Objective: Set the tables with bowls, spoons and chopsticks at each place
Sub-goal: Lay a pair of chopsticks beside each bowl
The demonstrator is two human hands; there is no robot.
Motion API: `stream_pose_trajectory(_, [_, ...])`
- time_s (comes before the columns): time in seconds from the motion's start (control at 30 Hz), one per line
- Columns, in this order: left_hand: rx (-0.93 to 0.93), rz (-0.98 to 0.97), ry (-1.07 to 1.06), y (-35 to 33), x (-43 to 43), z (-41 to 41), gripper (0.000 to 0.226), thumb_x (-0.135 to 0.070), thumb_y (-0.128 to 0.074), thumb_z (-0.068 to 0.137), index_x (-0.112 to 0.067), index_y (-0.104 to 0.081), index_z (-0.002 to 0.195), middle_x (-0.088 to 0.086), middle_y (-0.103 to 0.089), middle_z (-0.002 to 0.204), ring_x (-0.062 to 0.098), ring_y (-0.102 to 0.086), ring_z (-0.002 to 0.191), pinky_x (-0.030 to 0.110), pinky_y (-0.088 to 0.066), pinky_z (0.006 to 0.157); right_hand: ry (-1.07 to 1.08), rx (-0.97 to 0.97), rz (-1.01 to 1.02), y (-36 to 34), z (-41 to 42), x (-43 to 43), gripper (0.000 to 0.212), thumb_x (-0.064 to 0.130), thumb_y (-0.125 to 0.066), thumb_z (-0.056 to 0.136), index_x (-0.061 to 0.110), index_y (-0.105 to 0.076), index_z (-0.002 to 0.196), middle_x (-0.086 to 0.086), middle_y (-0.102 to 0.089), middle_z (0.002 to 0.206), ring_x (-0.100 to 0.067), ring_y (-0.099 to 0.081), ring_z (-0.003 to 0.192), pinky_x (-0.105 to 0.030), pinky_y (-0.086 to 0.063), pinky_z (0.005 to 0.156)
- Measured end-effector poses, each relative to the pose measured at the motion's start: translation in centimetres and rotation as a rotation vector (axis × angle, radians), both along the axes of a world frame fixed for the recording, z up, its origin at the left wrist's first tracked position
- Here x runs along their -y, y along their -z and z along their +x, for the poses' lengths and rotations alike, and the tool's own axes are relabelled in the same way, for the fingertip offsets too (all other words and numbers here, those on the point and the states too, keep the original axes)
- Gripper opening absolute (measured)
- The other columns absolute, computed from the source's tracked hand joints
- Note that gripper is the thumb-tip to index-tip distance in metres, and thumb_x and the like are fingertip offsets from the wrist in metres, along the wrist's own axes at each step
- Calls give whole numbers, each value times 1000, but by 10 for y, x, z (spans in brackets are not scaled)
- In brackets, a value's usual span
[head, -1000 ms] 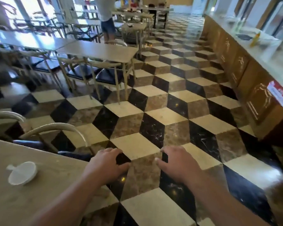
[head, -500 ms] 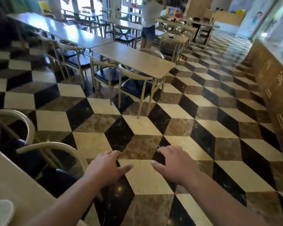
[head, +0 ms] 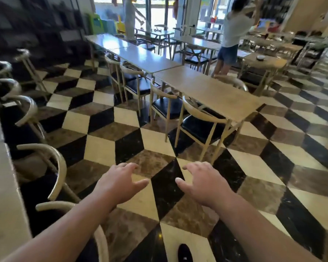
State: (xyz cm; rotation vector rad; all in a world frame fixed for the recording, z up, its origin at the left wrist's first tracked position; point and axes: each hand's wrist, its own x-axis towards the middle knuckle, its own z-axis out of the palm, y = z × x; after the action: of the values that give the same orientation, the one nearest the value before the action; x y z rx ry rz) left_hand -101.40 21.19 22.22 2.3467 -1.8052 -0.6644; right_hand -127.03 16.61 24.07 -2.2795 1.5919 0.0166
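Observation:
My left hand [head: 119, 183] and my right hand [head: 203, 181] are stretched out in front of me above the tiled floor, palms down, fingers apart, holding nothing. A bare wooden table [head: 206, 91] stands ahead across the aisle, with more tables [head: 140, 57] in a row behind it. A small round dish [head: 261, 57] rests on a table at the back right. At my left edge runs a pale tabletop [head: 0, 186]. No bowls, spoons or chopsticks show near my hands.
Curved-back chairs [head: 51, 163] line the left table, their backs reaching into the aisle. Black-seated chairs [head: 199, 125] sit tucked at the table ahead. A person [head: 229, 38] stands beyond that table. The patterned floor [head: 159, 144] lies between the rows. My shoe [head: 185, 252] shows below.
The view has swung left: the counter at the right and the white bowl on the left table have dropped out of sight. Both hands stay open in front of me.

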Motion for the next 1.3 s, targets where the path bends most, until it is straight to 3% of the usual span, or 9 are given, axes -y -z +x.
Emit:
stream_pose_trajectory(0.3, [-1,2,-427,-14,103,67,79,-68,-64,93,-34,-42,160,-5,-49,163,16,-46,150,40,-45,120,-392,-66,42,-8,115,215,73,69,-52,98,31,-41,159,2,-49,160,-21,-42,150,-43,-42,120])
stream_pose_trajectory(0.47, [-7,12,-637,-10,123,125,85,-79,-60,85,-39,-42,158,-8,-51,159,17,-50,144,45,-53,111,-600,-44,44,-18,210,274,66,68,-55,97,36,-47,154,7,-55,151,-18,-49,141,-39,-49,111])
stream_pose_trajectory(0.6, [-1,-1,-733,2,146,183,82,-76,-60,89,-36,-42,159,-7,-49,161,17,-46,148,42,-50,114,-726,-41,66,-9,289,310,64,68,-54,98,35,-49,152,9,-57,148,-15,-50,138,-36,-49,108])
stream_pose_trajectory(0.77, [-71,-11,-844,35,194,274,82,-77,-60,87,-39,-42,158,-7,-51,158,18,-51,142,41,-55,107,-798,-109,58,14,396,368,67,71,-53,97,35,-48,153,9,-56,149,-15,-48,141,-35,-49,111])
stream_pose_trajectory(0.9, [-133,11,-874,35,244,346,86,-76,-61,89,-39,-34,162,-4,-40,168,21,-43,151,44,-51,113,-823,-186,44,6,479,420,71,72,-52,96,36,-44,156,8,-52,156,-18,-43,147,-40,-45,118])
stream_pose_trajectory(1.1, [-76,-38,-854,3,316,455,88,-78,-56,91,-38,-29,164,-5,-33,172,24,-30,159,52,-44,120,-807,-58,26,-29,589,483,75,71,-54,96,36,-39,160,8,-43,164,-19,-35,155,-41,-39,121])
stream_pose_trajectory(1.3, [-31,-29,-954,6,361,544,85,-80,-55,90,-39,-34,162,-6,-37,170,22,-35,156,50,-47,117,-904,-9,20,-18,691,538,73,69,-53,97,35,-39,159,9,-48,159,-17,-40,150,-39,-40,120])
